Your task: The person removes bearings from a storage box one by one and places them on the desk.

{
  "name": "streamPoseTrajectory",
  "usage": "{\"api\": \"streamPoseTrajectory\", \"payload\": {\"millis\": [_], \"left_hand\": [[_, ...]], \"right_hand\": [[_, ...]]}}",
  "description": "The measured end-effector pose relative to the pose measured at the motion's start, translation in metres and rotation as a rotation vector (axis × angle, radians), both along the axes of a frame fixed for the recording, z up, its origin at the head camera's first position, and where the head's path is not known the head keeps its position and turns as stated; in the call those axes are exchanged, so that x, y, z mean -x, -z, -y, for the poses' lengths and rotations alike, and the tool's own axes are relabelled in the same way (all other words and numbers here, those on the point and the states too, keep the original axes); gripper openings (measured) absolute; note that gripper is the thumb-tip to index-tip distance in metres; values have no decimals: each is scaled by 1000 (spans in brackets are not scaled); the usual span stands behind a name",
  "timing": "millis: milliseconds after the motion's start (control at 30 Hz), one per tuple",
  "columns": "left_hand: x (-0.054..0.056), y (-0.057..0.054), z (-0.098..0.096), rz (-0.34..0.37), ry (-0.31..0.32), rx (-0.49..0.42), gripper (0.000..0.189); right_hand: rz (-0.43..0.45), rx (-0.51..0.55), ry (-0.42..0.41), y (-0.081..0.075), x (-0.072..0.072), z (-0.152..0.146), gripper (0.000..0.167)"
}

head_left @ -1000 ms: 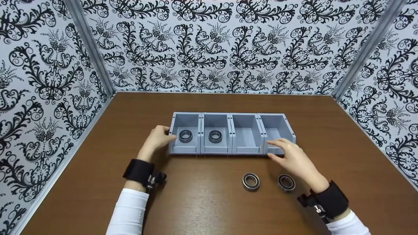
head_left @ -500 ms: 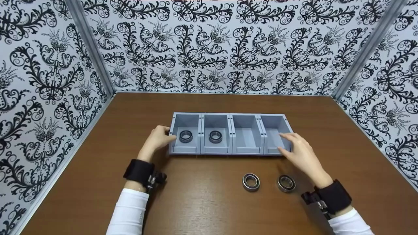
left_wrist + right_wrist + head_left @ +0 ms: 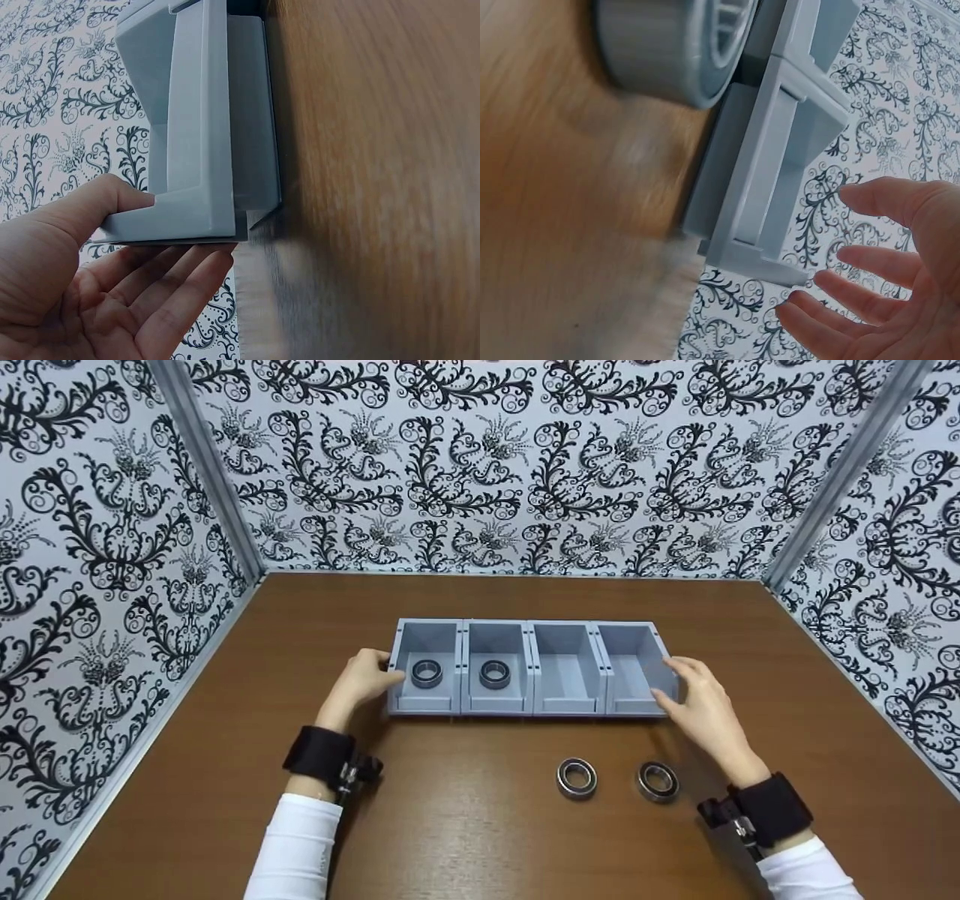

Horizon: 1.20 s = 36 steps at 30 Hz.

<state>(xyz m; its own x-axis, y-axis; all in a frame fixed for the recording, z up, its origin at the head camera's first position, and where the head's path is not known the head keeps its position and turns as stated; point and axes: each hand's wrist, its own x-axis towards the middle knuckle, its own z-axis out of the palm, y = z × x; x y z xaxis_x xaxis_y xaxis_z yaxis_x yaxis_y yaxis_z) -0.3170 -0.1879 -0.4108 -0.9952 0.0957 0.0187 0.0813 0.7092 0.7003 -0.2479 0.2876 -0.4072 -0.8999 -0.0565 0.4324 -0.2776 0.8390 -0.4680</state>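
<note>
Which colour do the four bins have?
The bins are greyish blue, clearest in the head view.

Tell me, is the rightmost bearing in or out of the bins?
Out: the rightmost bearing lies on the brown table, in front of the bins.

Four gray bins (image 3: pixel 496 706) stand in one row. There are four metal rings (image 3: pixel 576 794): one inside the first bin from the left, one inside the second, and two on one brown table (image 3: pixel 450 825). One left hand (image 3: pixel 364 680) and one right hand (image 3: pixel 703 706) are in view, two in all, along with two black wristbands (image 3: pixel 319 754) and two white sleeves (image 3: pixel 294 847). Around the table are three patterned walls (image 3: pixel 487 472) and two gray corner posts (image 3: pixel 209 465).
</note>
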Motion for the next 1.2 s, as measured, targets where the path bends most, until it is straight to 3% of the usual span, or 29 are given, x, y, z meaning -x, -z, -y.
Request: {"api": "streamPoseTrajectory", "payload": {"millis": [367, 533, 1000, 1200], "left_hand": [[2, 1, 1, -24, 20, 26, 17], [1, 1, 1, -22, 13, 21, 19], [1, 0, 0, -3, 4, 17, 25], [1, 0, 0, 0, -1, 13, 29]], "right_hand": [[91, 12, 20, 5, 3, -11, 64], [134, 25, 14, 9, 6, -12, 66], [245, 98, 16, 13, 22, -19, 60], [297, 109, -34, 12, 27, -24, 56]]}}
